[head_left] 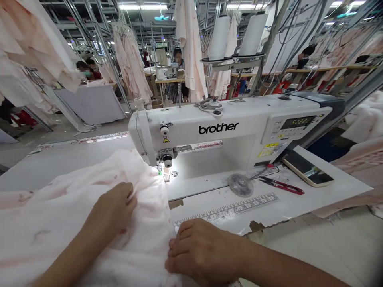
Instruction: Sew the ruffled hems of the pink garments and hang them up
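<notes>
Fabric [60, 239], pale pink, gathered under my left hand [113, 209], fingers curled on top; my right hand [200, 251] presses at its edge, fingers together. Can't tell if either is truly gripping! It runs right up to the presser foot [160, 169] of the Brother sewing machine [191, 131]. On the surface [338, 195], red thread snips [281, 185], then a phone [308, 171]. Far ahead, a co-worker [179, 65] sits at another machine.

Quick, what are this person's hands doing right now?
Left hand: curled on the pale pink cloth, grip unclear.
Right hand: resting on the cloth's edge, fingers slightly bent, grip unclear.
</notes>
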### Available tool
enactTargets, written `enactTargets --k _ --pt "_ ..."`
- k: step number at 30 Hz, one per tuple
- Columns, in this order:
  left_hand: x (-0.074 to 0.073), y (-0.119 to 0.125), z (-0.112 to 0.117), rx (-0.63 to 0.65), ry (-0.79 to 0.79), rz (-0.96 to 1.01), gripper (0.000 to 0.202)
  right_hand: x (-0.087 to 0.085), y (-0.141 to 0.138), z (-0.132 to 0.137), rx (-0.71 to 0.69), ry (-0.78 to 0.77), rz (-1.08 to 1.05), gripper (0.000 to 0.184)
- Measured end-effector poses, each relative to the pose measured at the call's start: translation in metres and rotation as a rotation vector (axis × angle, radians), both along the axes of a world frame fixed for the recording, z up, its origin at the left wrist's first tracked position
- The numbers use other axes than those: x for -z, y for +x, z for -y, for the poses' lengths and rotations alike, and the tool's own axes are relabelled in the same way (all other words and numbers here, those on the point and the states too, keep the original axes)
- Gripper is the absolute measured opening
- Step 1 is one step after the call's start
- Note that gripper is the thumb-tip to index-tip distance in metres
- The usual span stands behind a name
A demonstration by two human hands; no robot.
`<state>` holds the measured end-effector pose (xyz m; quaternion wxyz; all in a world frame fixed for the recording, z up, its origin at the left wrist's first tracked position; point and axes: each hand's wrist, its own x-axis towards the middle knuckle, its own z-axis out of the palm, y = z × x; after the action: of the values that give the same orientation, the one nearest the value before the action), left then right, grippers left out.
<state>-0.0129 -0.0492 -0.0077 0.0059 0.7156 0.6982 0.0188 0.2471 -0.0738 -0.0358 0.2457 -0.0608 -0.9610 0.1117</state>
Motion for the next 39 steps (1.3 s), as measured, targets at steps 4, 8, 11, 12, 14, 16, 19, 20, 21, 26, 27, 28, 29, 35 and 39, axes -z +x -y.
enactTargets --k 4,8,11,12,14,16,19,20,21,26,27,28,29,35,39 --pt "0.014 0.0 0.002 0.096 0.095 -0.098 0.023 -0.017 -0.016 -0.025 -0.139 -0.037 0.255 0.008" --pt "0.02 0.002 -0.008 0.499 0.329 -0.185 0.047 -0.029 -0.032 -0.052 -0.293 -0.103 0.341 0.026" --pt "0.025 0.0 -0.012 0.667 0.235 -0.152 0.057 -0.022 -0.033 -0.064 -0.405 -0.24 0.3 0.023" --pt "0.027 -0.002 -0.013 0.677 0.208 -0.14 0.056 -0.018 -0.031 -0.066 -0.414 -0.277 0.272 0.02" --pt "0.031 -0.006 -0.016 0.676 0.193 -0.125 0.057 -0.013 -0.026 -0.067 -0.397 -0.296 0.253 0.011" --pt "0.034 -0.009 -0.02 0.686 0.206 -0.11 0.057 -0.011 -0.021 -0.066 -0.354 -0.255 0.308 0.006" --pt "0.034 -0.011 -0.03 0.674 0.175 -0.068 0.054 -0.009 -0.019 -0.065 -0.331 -0.197 0.363 0.014" --pt "0.033 -0.01 -0.035 0.656 0.153 -0.054 0.052 -0.008 -0.019 -0.066 -0.315 -0.197 0.336 0.014" --pt "0.031 -0.009 -0.039 0.63 0.13 -0.042 0.049 -0.007 -0.019 -0.066 -0.297 -0.2 0.298 0.013" --pt "0.019 -0.002 -0.063 0.524 0.021 0.029 0.038 0.006 -0.023 -0.068 -0.212 -0.036 0.189 0.007" --pt "0.018 -0.001 -0.067 0.509 0.017 0.028 0.038 0.007 -0.024 -0.067 -0.203 0.026 0.173 0.004" --pt "0.017 -0.002 -0.069 0.505 0.023 0.02 0.039 0.009 -0.025 -0.067 -0.194 0.083 0.15 0.005" --pt "0.017 -0.002 -0.069 0.515 0.044 0.009 0.038 0.01 -0.026 -0.066 -0.188 0.131 0.124 0.011" --pt "0.025 -0.003 -0.037 0.289 0.229 -0.065 0.029 0.012 -0.024 -0.066 -0.24 0.342 0.034 0.019" --pt "0.034 -0.003 -0.016 0.061 0.105 0.031 0.032 0.009 -0.023 -0.066 -0.279 0.402 0.02 0.013"
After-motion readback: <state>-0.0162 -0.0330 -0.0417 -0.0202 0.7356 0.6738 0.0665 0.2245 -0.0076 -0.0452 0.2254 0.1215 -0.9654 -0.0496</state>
